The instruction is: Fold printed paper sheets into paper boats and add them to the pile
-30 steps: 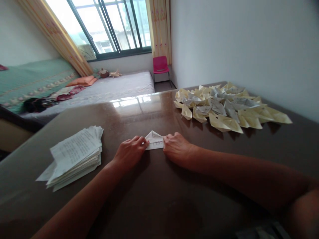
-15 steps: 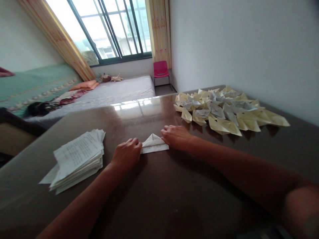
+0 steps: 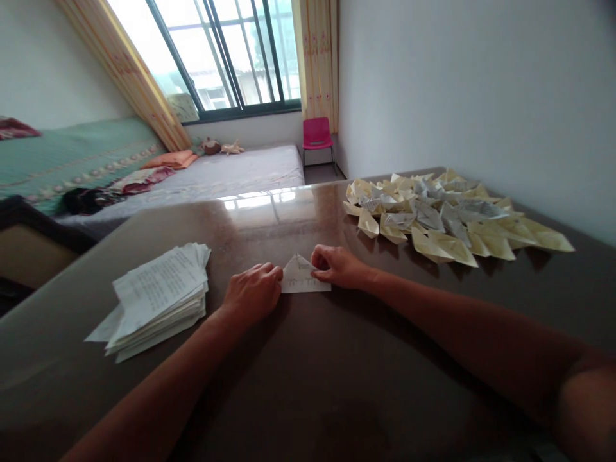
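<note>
A folded sheet of printed paper (image 3: 299, 276) lies on the brown table, its top shaped into a triangle above a flat lower strip. My left hand (image 3: 255, 290) pinches its left edge with curled fingers. On the opposite side, my right hand (image 3: 337, 265) grips the right slope between thumb and fingers. To the left sits a stack of printed sheets (image 3: 158, 289), its edges uneven. Many folded paper boats (image 3: 433, 218), yellowish and white, crowd together at the table's right rear.
The glossy brown table (image 3: 308, 372) reaches up to a white wall (image 3: 457, 83) on the right. Beyond its far edge are a bed (image 3: 260, 167) and a pink chair (image 3: 316, 135). A dark-framed chair back (image 3: 43, 244) stands at the left.
The paper's lower strip, earlier creased up along the triangle's base, now lies flatter. My right fingers have shifted into a pinch on the right slope. The whole view has shifted slightly.
</note>
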`<state>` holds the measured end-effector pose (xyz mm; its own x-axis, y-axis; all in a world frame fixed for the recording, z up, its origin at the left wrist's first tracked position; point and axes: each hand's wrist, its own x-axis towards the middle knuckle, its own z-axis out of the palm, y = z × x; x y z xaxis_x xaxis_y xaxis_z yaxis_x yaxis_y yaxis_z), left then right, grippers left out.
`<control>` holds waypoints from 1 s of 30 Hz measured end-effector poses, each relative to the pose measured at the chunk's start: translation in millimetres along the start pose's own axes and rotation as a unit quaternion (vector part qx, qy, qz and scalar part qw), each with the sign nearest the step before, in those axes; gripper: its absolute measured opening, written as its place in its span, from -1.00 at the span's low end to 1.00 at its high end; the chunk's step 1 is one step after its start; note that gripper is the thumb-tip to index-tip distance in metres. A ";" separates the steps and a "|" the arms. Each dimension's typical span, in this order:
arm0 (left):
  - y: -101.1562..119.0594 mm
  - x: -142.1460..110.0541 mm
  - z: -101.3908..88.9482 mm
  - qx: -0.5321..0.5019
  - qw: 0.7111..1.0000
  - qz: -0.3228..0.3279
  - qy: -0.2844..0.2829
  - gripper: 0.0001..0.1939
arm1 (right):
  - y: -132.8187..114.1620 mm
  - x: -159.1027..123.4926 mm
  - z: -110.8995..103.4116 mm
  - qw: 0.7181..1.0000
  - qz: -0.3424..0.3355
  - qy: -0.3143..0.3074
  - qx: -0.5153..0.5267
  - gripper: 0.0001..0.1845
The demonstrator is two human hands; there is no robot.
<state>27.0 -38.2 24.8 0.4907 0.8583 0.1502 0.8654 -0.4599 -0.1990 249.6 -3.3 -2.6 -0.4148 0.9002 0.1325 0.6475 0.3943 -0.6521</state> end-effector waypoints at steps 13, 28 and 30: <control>3.3 13.2 21.8 -0.545 0.829 -0.116 0.057 -0.75 | -2.5 3.3 6.3 0.963 -0.004 0.056 0.262 -0.64; 19.6 17.5 27.9 -0.805 0.562 -0.177 0.070 -0.68 | -14.6 -2.9 19.2 0.912 0.055 0.012 0.407 -0.70; 18.8 17.4 28.6 -0.795 0.579 -0.172 0.062 -0.68 | -13.7 -2.5 17.3 0.924 0.045 0.020 0.380 -0.78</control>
<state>48.9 -25.4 -4.0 0.1805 0.9836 0.0040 -0.1345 0.0207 0.9907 230.6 -14.2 -7.0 -0.3463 0.9355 0.0697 0.0369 0.0878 -0.9955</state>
